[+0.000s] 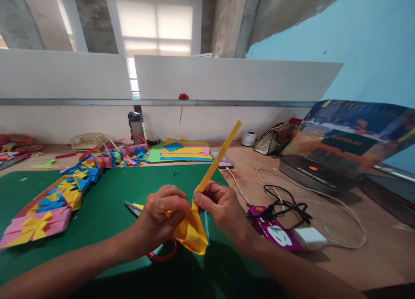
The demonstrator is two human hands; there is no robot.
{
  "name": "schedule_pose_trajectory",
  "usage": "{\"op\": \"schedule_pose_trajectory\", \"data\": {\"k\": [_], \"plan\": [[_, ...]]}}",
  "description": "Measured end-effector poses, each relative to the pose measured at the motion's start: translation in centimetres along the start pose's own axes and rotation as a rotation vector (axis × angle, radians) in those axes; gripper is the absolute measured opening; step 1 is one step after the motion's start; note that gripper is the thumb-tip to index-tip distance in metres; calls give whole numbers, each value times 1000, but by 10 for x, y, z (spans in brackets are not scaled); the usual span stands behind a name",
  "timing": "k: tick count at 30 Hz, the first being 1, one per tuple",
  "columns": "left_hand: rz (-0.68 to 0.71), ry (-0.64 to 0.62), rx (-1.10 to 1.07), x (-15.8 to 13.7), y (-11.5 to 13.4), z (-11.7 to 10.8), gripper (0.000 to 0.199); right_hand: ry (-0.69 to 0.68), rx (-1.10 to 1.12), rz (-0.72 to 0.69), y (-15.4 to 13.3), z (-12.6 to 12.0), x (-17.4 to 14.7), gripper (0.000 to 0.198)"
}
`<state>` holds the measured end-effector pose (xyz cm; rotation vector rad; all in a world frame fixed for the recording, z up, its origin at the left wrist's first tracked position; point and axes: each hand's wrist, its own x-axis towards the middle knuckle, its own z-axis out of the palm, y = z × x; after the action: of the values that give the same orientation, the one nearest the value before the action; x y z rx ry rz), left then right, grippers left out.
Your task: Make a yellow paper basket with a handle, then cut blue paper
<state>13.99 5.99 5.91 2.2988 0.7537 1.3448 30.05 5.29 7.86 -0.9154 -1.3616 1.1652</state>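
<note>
My left hand (164, 214) is closed around the upper edge of a folded yellow paper basket (191, 234), tilted above the green mat. A long yellow paper strip (220, 156) rises up and to the right from the basket's edge. Its lower end is pinched between the thumb and fingers of my right hand (218, 204), at the basket's corner. Beneath my left hand lie scissors with a red handle (164, 256), blades pointing to the far left and partly hidden. A thin blue strip (206, 225) shows behind the basket.
Finished paper baskets with bows (39, 223) line the left of the green mat (119, 182). Coloured paper sheets (184, 151) and a grey bottle (136, 128) stand behind. On the right are a purple power strip (269, 229), a white adapter (309, 238), cables and a handbag (270, 138).
</note>
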Motion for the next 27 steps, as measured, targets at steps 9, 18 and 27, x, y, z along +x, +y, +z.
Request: {"op": "schedule_pose_trajectory", "data": {"k": [9,18,27], "plan": [[204,93,157,-1,-4,3,15,-40,17,22,0,4,-4,10],[221,121,176,1,-2,4,14,-85,68,60,4,5,-1,16],[107,111,118,-4,-9,9,14,-97,26,152,13,2,3,45]]}}
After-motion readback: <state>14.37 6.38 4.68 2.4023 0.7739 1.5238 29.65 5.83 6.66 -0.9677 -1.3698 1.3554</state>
